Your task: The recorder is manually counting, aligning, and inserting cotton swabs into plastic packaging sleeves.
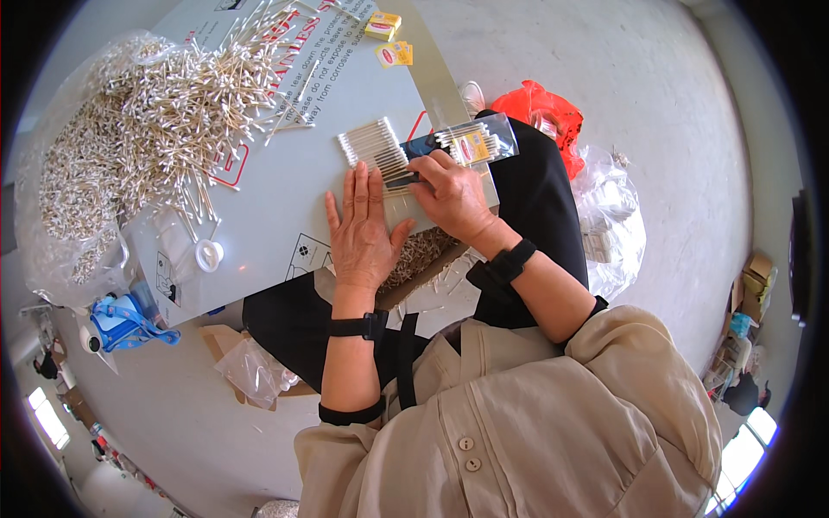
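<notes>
A neat row of cotton swabs (pixel 373 143) lies side by side on the table near its front edge. My left hand (pixel 361 229) is flat with its fingers stretched out, the fingertips touching the lower end of the row. At the row's right side my right hand (pixel 456 197) is closed, thumb and fingers pinched together near the swab sticks; what is between them is hidden. Just beyond the right hand lies a clear packet (pixel 503 138) of cotton swabs with a yellow-and-white card (pixel 471 147) on it. Something dark shows between row and packet.
A big heap of loose cotton swabs (pixel 173 112) spills from a clear bag on the left. Small yellow cards (pixel 394 54) lie at the table's far edge, a white roll (pixel 209 255) near the left. Below my hands sits a cardboard box (pixel 423 263) of swabs; red (pixel 566 121) and clear bags stand right.
</notes>
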{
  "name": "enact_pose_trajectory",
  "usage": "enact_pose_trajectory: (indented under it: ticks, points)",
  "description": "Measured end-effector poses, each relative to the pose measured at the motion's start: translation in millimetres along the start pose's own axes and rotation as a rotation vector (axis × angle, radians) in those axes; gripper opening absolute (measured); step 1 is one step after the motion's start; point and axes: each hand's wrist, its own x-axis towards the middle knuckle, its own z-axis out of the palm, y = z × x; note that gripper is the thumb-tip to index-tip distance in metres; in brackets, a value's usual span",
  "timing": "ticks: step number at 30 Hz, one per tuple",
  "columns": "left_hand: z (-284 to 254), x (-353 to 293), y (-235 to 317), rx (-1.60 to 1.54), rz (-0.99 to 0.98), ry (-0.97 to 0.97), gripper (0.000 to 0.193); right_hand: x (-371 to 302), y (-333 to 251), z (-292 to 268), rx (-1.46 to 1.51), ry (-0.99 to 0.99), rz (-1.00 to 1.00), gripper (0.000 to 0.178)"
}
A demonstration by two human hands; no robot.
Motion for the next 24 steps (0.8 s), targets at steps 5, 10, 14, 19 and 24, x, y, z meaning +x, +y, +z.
enact_pose_trajectory:
  ticks: [5,10,14,19,24]
  points:
    - [-0.1,0.4,0.4,0.005,0.002,0.004,0.086,-2.3,4.1,-4.8,0.035,-0.031,-0.061,0.015]
    - [-0.9,0.6,1.0,0.009,0.0,-0.003,0.086,-3.2,6.9,-1.9,-0.011,-0.032,-0.085,0.013]
    - [-0.7,0.2,0.4,0.01,0.002,0.002,0.086,-3.2,6.2,-3.3,-0.021,-0.067,-0.097,0.013]
    - [-1.0,0.3,1.0,0.007,-0.001,-0.003,0.087,-1.8,1.8,-2.1,0.048,-0.027,0.001,0.018]
    - [-0.1,0.4,1.0,0.003,-0.001,0.002,0.086,-0.9,2.8,-1.5,-0.048,-0.029,-0.054,0.018]
